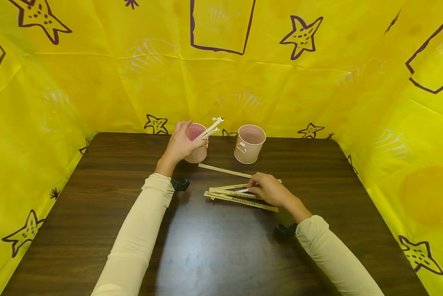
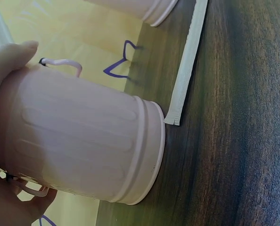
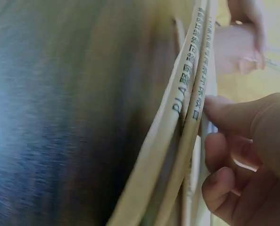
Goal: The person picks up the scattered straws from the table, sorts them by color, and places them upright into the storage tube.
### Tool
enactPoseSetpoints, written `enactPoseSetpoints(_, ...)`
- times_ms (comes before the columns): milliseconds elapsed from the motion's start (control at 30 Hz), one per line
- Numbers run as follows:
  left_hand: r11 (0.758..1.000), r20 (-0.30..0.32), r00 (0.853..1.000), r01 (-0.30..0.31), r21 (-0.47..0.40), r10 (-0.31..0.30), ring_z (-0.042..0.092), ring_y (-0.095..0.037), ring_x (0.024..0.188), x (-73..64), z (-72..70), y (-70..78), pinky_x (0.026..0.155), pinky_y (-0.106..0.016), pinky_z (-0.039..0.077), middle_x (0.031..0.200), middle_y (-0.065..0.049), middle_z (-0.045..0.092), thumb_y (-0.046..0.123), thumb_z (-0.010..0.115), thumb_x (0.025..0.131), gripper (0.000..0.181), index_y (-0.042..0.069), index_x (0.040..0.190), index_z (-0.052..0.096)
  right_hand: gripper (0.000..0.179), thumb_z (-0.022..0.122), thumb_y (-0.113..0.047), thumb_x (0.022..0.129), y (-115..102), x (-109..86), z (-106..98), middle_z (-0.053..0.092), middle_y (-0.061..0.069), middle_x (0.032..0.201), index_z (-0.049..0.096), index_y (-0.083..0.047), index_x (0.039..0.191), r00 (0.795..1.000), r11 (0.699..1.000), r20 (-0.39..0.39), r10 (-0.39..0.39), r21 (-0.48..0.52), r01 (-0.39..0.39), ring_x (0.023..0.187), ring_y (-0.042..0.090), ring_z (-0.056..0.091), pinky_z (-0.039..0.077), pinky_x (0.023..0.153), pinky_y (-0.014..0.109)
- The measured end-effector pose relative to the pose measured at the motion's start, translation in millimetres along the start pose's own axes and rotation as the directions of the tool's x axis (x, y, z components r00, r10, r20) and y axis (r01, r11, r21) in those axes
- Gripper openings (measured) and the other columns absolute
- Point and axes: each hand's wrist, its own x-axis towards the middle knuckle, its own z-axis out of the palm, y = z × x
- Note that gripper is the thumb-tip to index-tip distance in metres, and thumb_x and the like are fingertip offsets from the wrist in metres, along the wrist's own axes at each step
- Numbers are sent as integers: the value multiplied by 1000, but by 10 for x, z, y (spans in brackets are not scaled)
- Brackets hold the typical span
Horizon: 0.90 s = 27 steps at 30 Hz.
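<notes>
My left hand (image 1: 180,144) grips the rim of the left pale pink bucket (image 1: 198,157), thumb on the near side and fingers around the far side. Wrapped straws (image 1: 214,126) lean out of that bucket toward the right. In the left wrist view, the bucket (image 2: 78,132) stands on the table with its side handles showing. Over a loose pile of paper-wrapped straws (image 1: 240,200), my right hand (image 1: 272,191) pinches a whitish straw (image 1: 242,190). Printed wrappers (image 3: 185,89) lie beside the right thumb and fingers in the right wrist view, partly hiding what they pinch.
A second pale pink bucket (image 1: 249,151) stands to the right of the gripped one, near the table's back edge. One wrapped straw (image 1: 223,169) lies apart, behind the pile. Yellow patterned cloth (image 1: 162,90) rises behind and beside the dark wooden table (image 1: 206,255).
</notes>
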Motion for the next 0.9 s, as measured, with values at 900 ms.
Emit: enactPoseSetpoints(900, 1000, 19, 1000, 20, -6, -20, 46, -35, 138, -21, -26, 27, 117, -53, 39, 155, -13, 38, 48, 86, 76, 104, 11, 159, 36, 13, 73, -14, 95, -192, 166, -259, 64, 7, 91, 69, -9, 106, 915, 968, -397, 72, 250, 33, 62, 18, 49, 40, 55, 23)
